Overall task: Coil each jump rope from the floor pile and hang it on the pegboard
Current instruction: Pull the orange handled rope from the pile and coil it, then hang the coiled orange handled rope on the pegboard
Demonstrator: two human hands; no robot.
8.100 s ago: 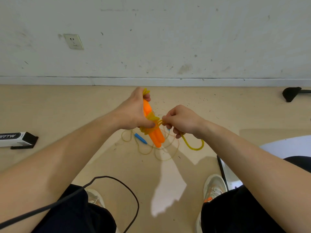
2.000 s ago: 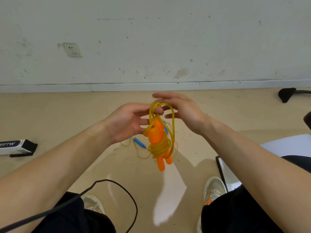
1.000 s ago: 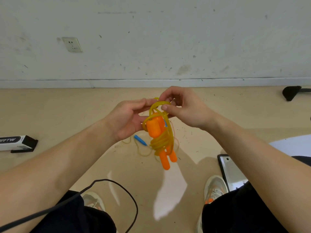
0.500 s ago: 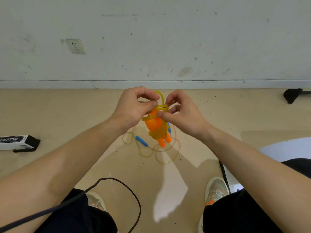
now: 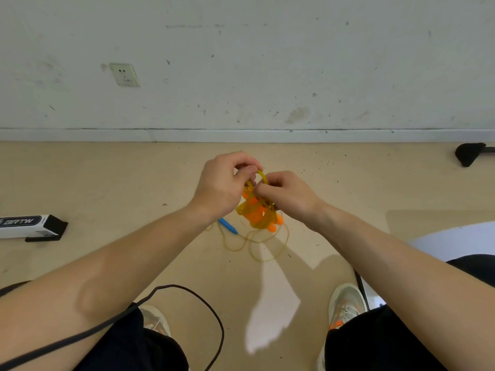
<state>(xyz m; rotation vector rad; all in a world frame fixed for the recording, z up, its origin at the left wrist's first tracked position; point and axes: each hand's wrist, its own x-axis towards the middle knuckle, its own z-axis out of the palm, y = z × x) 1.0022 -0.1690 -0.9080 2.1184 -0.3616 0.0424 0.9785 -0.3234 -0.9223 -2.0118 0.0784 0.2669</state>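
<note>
Now your left hand (image 5: 219,188) and right hand (image 5: 289,199) both pinch the yellow coiled plastic jump rope with orange handles (image 5: 254,214), hanging lengthwise between them.

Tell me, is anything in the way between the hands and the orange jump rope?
No. The left hand and right hand both pinch the orange jump rope directly. The pegboard is out of view, so that path is unknown.
</note>
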